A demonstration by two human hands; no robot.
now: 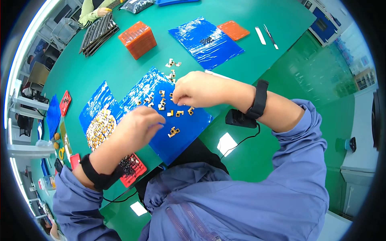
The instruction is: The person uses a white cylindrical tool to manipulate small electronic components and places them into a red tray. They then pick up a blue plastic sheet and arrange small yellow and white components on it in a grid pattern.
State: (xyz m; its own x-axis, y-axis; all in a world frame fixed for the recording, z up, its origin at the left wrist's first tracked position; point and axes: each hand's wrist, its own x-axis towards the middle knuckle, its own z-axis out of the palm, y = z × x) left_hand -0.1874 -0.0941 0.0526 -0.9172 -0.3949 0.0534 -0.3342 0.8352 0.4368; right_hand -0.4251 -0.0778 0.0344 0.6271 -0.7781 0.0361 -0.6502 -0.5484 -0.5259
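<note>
Over the blue sheet [169, 140] in front of me lie several small gold-and-white square-framed parts [173, 131], scattered singly and in small clusters. My left hand [138, 122] hovers above the sheet's left part, slightly blurred. Its thumb and index finger are a little apart, with nothing visible between them. To the right and farther off, my right hand [195, 89] is over the scattered parts, its fingers curled down and pinched together. Whatever its fingertips hold, if anything, is hidden. A dense heap of the same kind of parts [100, 128] rests on another blue sheet [96, 99] beyond my left forearm.
A red tray [138, 173] of dark small pieces sits by my left wrist. Farther back stand stacked orange trays [137, 42] and dark trays [98, 34]. A blue sheet with black pieces [207, 40], an orange tray [233, 30] and tweezers [270, 37] lie right. A co-worker's hand [104, 11] shows at the far edge.
</note>
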